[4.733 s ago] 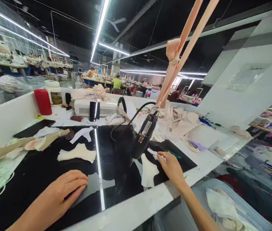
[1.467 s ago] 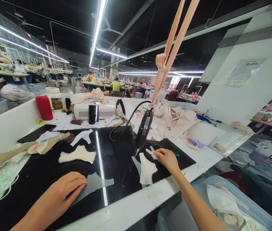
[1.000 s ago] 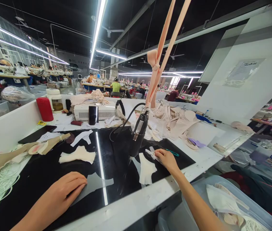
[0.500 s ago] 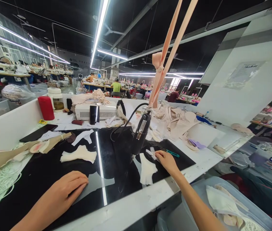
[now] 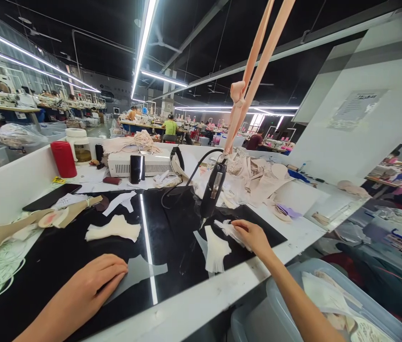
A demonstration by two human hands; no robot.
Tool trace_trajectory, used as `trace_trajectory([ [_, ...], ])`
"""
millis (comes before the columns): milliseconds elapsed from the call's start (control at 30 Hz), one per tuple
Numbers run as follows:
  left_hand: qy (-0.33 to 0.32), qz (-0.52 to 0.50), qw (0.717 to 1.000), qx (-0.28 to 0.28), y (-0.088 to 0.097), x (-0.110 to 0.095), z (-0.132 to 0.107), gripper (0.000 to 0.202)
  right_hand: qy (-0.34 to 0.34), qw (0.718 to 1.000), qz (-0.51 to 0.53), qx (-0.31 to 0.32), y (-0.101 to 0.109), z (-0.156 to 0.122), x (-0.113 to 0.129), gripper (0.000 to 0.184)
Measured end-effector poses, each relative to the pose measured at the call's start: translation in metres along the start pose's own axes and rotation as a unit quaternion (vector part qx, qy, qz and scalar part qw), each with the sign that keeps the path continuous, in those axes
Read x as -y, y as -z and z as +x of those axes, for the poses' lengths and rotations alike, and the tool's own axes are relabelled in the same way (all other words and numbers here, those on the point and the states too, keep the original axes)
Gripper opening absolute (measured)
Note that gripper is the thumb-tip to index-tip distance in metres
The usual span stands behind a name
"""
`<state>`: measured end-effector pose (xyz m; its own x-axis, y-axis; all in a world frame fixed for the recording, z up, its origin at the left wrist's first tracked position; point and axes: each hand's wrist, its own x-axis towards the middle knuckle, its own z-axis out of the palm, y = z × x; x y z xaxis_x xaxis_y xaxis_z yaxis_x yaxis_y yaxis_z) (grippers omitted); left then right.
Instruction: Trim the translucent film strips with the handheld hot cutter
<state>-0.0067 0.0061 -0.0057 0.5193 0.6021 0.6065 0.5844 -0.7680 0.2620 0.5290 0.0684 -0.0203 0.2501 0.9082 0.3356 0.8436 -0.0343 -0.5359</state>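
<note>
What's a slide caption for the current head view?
Left hand over a sheer grey piece, right hand at white pieces, black tool hanging from knotted peach straps.

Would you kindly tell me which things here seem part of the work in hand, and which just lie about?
Probably in use:
white strips, at the right hand
grey piece, by the left hand
hanging tool
cream cloth

Probably just lying about:
red cylinder
lidded jar
black phone

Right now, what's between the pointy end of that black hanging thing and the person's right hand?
In the head view, white scraps lie there, reaching from near the black tool's tip to the right hand.
</note>
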Motion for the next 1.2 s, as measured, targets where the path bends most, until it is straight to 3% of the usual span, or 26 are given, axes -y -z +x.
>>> trace_trajectory([
  [167, -0.005, 0.007, 1.000, -0.007, 0.000, 0.001, -0.001, 0.029, -0.015, 0.996, -0.041, 0.076, 0.021, -0.015, -0.013, 0.031],
  [333, -0.007, 0.018, 1.000, -0.005, 0.001, 0.003, -0.002, 0.030, -0.018, 0.993, -0.059, 0.103, 0.023, -0.029, -0.016, 0.029],
  [567, -0.014, 0.023, 1.000, -0.004, 0.000, 0.005, -0.001, 0.031, -0.003, 0.995, -0.051, 0.089, 0.023, -0.028, -0.013, 0.029],
  [833, 0.001, 0.001, 1.000, 0.006, 0.000, 0.003, -0.002, 0.030, -0.036, 0.995, -0.054, 0.070, 0.025, -0.030, -0.007, 0.030],
  [1033, -0.001, -0.004, 1.000, -0.008, 0.000, 0.000, 0.001, 0.028, -0.040, 0.996, -0.063, 0.042, 0.025, -0.025, 0.009, 0.029],
  [1200, 0.003, -0.005, 1.000, -0.001, 0.000, 0.000, 0.000, 0.028, -0.060, 0.996, -0.054, 0.031, 0.009, -0.014, 0.028, 0.031],
])
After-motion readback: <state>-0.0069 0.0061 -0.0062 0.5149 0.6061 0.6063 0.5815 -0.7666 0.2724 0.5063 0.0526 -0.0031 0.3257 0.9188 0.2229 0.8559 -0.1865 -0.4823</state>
